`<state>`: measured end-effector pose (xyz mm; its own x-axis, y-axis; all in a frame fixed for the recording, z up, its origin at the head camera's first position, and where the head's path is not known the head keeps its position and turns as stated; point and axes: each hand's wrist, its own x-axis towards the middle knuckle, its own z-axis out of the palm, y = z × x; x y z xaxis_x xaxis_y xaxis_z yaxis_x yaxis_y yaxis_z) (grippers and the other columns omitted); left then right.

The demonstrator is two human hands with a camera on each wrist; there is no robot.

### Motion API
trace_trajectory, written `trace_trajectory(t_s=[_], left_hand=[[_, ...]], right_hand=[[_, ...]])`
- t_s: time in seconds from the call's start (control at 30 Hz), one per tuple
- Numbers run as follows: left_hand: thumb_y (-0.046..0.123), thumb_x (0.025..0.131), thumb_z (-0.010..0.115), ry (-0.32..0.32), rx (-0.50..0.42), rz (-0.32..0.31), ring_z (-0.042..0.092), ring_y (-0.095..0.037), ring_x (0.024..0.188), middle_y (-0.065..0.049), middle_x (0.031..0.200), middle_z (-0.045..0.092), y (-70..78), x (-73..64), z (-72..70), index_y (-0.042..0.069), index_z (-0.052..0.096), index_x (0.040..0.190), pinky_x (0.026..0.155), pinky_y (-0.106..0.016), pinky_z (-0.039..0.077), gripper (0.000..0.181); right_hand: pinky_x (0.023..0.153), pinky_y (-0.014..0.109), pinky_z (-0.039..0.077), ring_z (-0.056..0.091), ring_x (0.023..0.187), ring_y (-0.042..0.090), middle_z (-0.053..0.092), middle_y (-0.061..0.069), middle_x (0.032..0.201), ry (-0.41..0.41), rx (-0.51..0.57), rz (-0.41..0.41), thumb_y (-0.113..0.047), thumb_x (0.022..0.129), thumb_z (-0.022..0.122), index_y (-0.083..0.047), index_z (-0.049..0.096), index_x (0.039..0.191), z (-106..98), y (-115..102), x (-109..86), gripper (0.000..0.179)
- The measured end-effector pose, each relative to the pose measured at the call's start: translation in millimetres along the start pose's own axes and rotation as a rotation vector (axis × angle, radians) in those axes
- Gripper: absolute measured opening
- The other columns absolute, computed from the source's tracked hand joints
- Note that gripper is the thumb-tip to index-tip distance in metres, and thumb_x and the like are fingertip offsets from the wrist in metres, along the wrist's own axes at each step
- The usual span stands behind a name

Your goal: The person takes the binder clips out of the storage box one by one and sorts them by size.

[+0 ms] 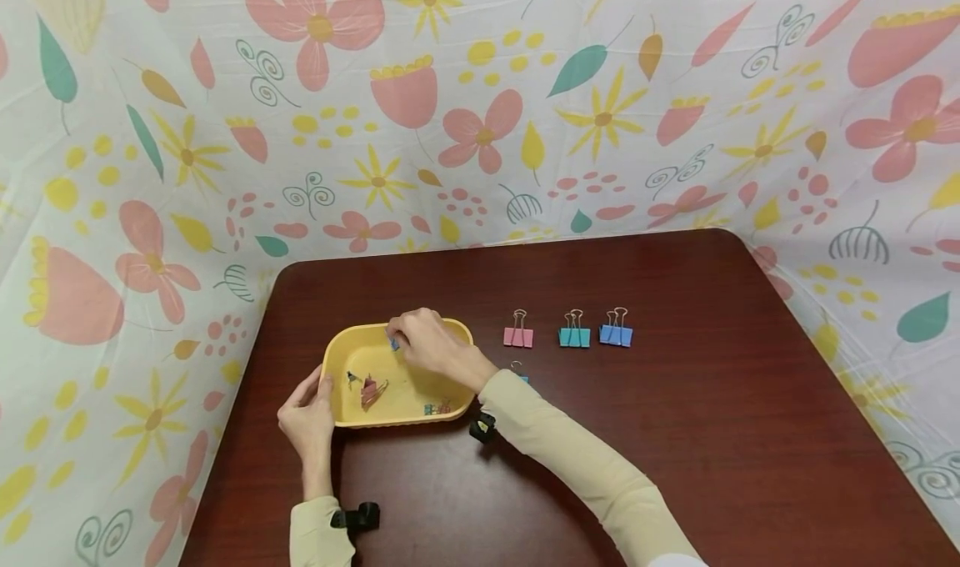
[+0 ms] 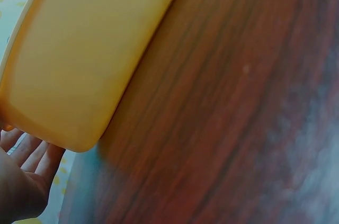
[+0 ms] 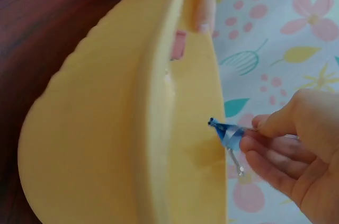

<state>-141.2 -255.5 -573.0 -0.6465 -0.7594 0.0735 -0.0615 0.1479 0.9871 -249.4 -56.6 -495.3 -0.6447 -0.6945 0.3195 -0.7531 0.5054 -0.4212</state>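
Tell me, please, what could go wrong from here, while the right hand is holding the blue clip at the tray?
The blue clip might slip, as the right hand only pinches it near one end.

The right sleeve partly covers a second clip on the table, so moving the arm could nudge it.

The left hand grips one end of the yellow tray; a bump at the other end could turn it.

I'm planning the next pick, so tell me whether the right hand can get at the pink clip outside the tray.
Probably, but not with a free grip: only the yellow tray's rim seems to lie between the right hand and the pink clip, yet that hand holds a blue clip.
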Motion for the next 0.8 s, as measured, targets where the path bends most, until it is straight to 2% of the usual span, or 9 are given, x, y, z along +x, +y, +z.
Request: trace_trajectory(t_s=[0.1, 0.2, 0.3, 0.47, 0.6, 0.8], left_hand=[[0.016, 0.088, 0.079, 0.000, 0.010, 0.005, 0.066, 0.014, 0.072, 0.028, 0.077, 0.068, 0.3, -0.2, -0.5, 0.005, 0.080, 0.107, 0.065, -0.006, 0.052, 0.022], [0.017, 0.088, 0.079, 0.001, 0.028, 0.005, 0.065, 0.014, 0.072, 0.016, 0.085, 0.074, 0.4, -0.6, -0.9, 0.007, 0.081, 0.107, 0.065, -0.006, 0.052, 0.021], [0.018, 0.089, 0.079, 0.004, 0.031, -0.001, 0.065, 0.014, 0.072, 0.007, 0.091, 0.077, 0.1, -1.4, -0.9, 0.007, 0.081, 0.107, 0.065, -0.006, 0.052, 0.021], [0.017, 0.088, 0.079, 0.007, 0.021, -0.008, 0.066, 0.014, 0.072, 0.015, 0.087, 0.075, -0.8, -1.5, -1.2, 0.006, 0.081, 0.107, 0.066, -0.006, 0.052, 0.021], [0.017, 0.088, 0.079, 0.000, 0.025, -0.009, 0.066, 0.014, 0.072, 0.011, 0.090, 0.076, 1.0, -0.9, -2.0, 0.006, 0.081, 0.107, 0.066, -0.006, 0.052, 0.022], [0.019, 0.089, 0.079, -0.004, 0.029, -0.008, 0.065, 0.014, 0.072, 0.007, 0.093, 0.076, 2.2, -0.9, -1.1, 0.006, 0.080, 0.108, 0.066, -0.006, 0.052, 0.023]], right_hand=[[0.075, 0.024, 0.057, 0.067, 0.078, 0.010, 0.075, 0.002, 0.091, 0.036, -0.027, -0.040, 0.000, 0.095, 0.060, -0.008, 0.077, 0.098, -8.3, -2.1, -3.8, 0.020], [0.074, 0.024, 0.057, 0.067, 0.077, 0.011, 0.074, 0.002, 0.091, 0.061, -0.015, -0.052, -0.002, 0.096, 0.059, -0.009, 0.077, 0.097, -15.0, -3.6, -8.4, 0.019], [0.072, 0.022, 0.056, 0.066, 0.076, 0.009, 0.073, 0.000, 0.090, 0.087, 0.021, -0.027, -0.003, 0.096, 0.058, -0.010, 0.076, 0.096, -22.2, -5.3, -13.4, 0.019], [0.067, 0.019, 0.052, 0.062, 0.071, 0.005, 0.072, -0.004, 0.087, 0.158, 0.080, 0.004, -0.003, 0.095, 0.058, -0.012, 0.074, 0.093, -32.6, -5.1, -19.8, 0.018], [0.062, 0.018, 0.046, 0.056, 0.066, 0.005, 0.071, -0.005, 0.083, 0.219, 0.119, 0.018, -0.003, 0.093, 0.059, -0.013, 0.072, 0.092, -40.6, 0.0, -25.7, 0.017], [0.061, 0.019, 0.049, 0.062, 0.067, 0.006, 0.071, -0.002, 0.081, 0.255, 0.201, 0.071, -0.003, 0.092, 0.058, -0.009, 0.067, 0.098, -50.4, 11.8, -35.6, 0.013]])
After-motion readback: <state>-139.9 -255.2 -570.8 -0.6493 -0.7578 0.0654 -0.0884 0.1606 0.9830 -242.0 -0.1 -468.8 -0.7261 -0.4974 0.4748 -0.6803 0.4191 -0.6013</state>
